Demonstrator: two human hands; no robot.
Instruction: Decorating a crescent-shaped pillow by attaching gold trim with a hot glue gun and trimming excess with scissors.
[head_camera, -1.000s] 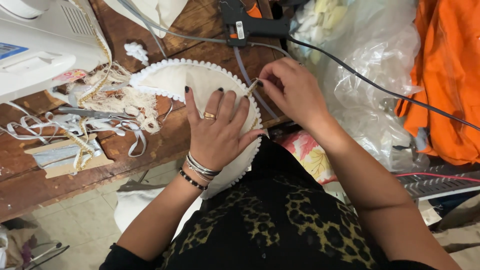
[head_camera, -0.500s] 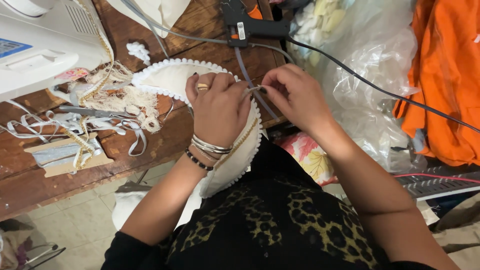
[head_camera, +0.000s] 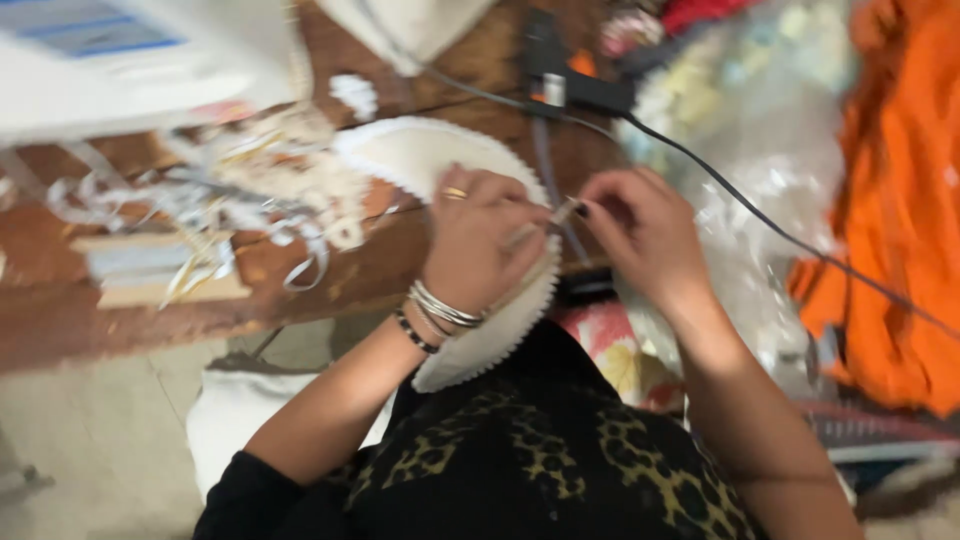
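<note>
Presently our left hand (head_camera: 478, 245) lies flat, fingers spread, pressing the cream scalloped fabric piece (head_camera: 420, 160) at the desk (head_camera: 330, 280) edge. Our right hand (head_camera: 640, 235) pinches a thin pale strip (head_camera: 560, 213) beside it; frame blurred.

Cream cloth piece (head_camera: 420, 160), matt, with a scalloped lace-like edge. Worn brown wooden table (head_camera: 330, 290); glossy clear plastic bag (head_camera: 760, 200); metal bangles (head_camera: 440, 305).

Cream scalloped fabric piece (head_camera: 420, 160); orange cloth (head_camera: 890, 200); leopard-print top (head_camera: 530, 460); brown wooden table (head_camera: 330, 280).
</note>
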